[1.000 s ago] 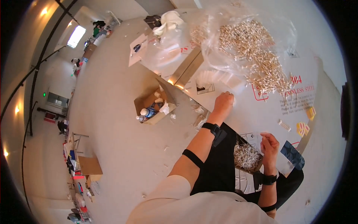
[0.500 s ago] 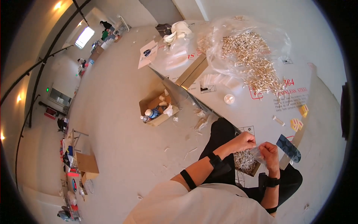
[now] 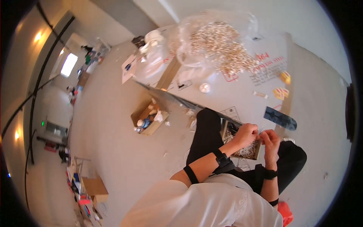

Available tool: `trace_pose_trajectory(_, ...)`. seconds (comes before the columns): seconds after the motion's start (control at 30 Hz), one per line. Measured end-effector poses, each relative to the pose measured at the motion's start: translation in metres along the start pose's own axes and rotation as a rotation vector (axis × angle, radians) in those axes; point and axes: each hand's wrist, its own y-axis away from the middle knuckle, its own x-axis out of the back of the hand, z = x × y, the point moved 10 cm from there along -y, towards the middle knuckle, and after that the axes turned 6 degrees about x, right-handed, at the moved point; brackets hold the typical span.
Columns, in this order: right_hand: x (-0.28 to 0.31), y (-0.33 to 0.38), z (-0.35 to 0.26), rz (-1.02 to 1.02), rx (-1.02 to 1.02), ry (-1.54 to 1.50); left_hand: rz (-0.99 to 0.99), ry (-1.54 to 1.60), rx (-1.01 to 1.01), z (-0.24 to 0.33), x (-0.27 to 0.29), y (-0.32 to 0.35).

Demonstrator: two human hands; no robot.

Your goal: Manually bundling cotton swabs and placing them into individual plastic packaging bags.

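Note:
My left hand and my right hand are brought close together over my lap, fingers pinched around a small thin piece that is too small to make out. Right below them a shallow tray of small pale metal parts rests on my black-trousered thighs. A large heap of the same small parts lies in clear plastic on the white table ahead of me.
A small white round lid, yellow labelled bits and a dark blue flat strip lie on the table. An open cardboard box of items stands on the grey floor at the left. More boxes and clutter sit at the far left.
My left hand drew back from the table to my lap and met the right hand over the tray. The view has tilted slightly, with the table now farther up.

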Motion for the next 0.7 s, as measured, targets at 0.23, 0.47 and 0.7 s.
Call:
trace_pose_trajectory(0.23, 0.029, 0.013, 0.004, 0.158, -0.058, -0.174, -0.191, 0.078, 0.004, 0.012, -0.039, -0.008)
trace_pose_trajectory(0.47, 0.044, 0.012, 0.012, 0.16, -0.07, -0.145, -0.115, -0.133, -0.082, 0.03, -0.058, -0.024)
trace_pose_trajectory(0.7, 0.061, 0.008, 0.02, 0.185, -0.071, -0.159, -0.231, -0.097, -0.034, 0.027, -0.077, -0.031)
